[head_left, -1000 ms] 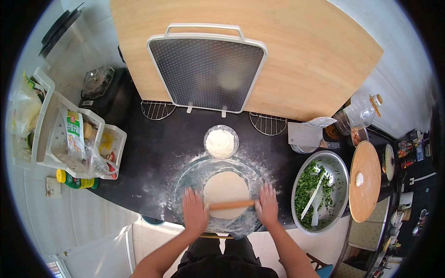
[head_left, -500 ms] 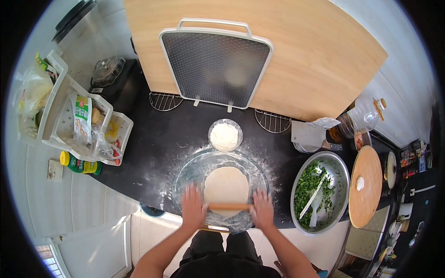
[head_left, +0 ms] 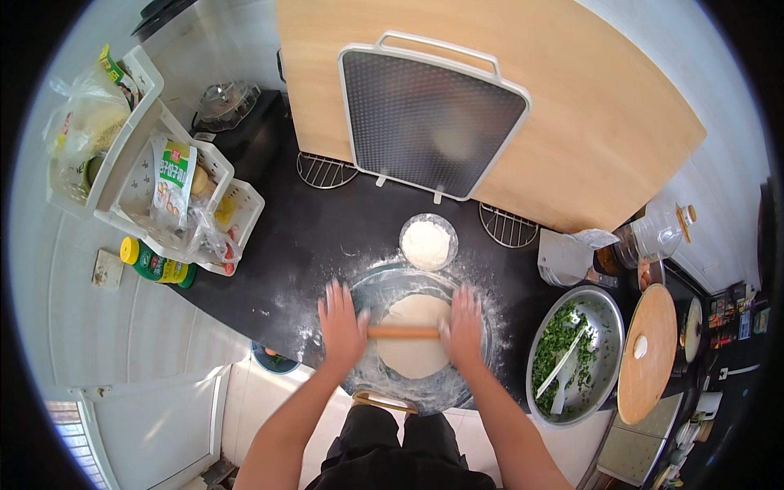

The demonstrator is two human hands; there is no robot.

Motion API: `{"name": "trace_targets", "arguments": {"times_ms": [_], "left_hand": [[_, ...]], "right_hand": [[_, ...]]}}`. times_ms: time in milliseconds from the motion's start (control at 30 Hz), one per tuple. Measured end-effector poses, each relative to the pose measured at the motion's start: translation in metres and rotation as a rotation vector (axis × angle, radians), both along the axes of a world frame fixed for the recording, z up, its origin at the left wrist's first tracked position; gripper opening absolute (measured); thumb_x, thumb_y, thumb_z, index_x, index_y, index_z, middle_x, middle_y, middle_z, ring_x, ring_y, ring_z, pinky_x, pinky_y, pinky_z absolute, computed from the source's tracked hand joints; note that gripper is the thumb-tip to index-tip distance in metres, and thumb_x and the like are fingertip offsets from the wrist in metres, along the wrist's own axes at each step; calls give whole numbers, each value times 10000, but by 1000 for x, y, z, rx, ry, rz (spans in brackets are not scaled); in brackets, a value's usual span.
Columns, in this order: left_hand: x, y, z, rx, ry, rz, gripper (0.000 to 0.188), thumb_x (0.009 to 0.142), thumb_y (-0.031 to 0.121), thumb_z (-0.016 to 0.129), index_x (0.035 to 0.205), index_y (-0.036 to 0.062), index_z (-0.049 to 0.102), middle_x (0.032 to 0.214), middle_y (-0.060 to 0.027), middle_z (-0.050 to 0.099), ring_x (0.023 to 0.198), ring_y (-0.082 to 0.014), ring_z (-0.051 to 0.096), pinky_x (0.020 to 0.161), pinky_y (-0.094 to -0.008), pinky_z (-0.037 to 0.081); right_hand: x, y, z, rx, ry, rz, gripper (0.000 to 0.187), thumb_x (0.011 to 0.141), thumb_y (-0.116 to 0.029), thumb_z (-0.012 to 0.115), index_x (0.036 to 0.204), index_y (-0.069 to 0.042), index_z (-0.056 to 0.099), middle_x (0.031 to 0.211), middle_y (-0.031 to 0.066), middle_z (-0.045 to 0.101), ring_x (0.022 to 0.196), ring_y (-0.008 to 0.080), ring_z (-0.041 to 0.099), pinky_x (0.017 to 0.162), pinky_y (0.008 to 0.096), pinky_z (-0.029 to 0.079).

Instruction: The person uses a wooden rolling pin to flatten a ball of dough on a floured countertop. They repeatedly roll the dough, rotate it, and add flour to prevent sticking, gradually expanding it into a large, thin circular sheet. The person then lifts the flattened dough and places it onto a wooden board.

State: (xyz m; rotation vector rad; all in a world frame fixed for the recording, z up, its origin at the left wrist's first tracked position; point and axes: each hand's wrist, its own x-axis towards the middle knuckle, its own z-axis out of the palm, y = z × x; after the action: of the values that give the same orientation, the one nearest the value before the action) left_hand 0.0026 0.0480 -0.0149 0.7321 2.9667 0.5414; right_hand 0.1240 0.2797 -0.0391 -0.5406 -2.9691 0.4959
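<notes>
Left hand (head_left: 341, 327) and right hand (head_left: 465, 328) were level and apart, palms down.
Fingers (head_left: 336, 299) stretched forward, thumbs (head_left: 363, 318) turned inward; the left forearm (head_left: 296, 416) and right forearm (head_left: 511, 425) slanted inward from below.

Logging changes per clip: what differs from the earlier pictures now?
The rolling pin moved away from the person, from the near part of the dough to around its middle; the left hand and right hand went with it. Nothing was newly grasped or released. The bowl of flour and metal basin of greens stayed put; the overall picture shift is the camera's.
</notes>
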Motion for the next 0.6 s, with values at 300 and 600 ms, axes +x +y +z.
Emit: {"name": "trace_targets", "arguments": {"times_ms": [300, 600], "left_hand": [[17, -7, 3, 2, -87, -121, 769, 881, 386, 551, 1427, -95, 304, 1529, -290, 218, 1433, -428, 178, 1146, -564, 127], [52, -41, 11, -31, -301, -579, 608, 924, 331, 539, 1378, -53, 411, 1508, -225, 311, 1410, -402, 264, 1124, -560, 213]], "right_hand": [[9, -6, 12, -22, 52, 9, 688, 841, -321, 628, 1412, -9, 405, 1522, 195, 324, 1440, 371, 222, 1165, 525, 155], [91, -72, 26, -190, 55, 190, 463, 781, -185, 704, 1224, -113, 590, 1153, 119, 603, 1067, 311, 565, 919, 448, 417]]}}
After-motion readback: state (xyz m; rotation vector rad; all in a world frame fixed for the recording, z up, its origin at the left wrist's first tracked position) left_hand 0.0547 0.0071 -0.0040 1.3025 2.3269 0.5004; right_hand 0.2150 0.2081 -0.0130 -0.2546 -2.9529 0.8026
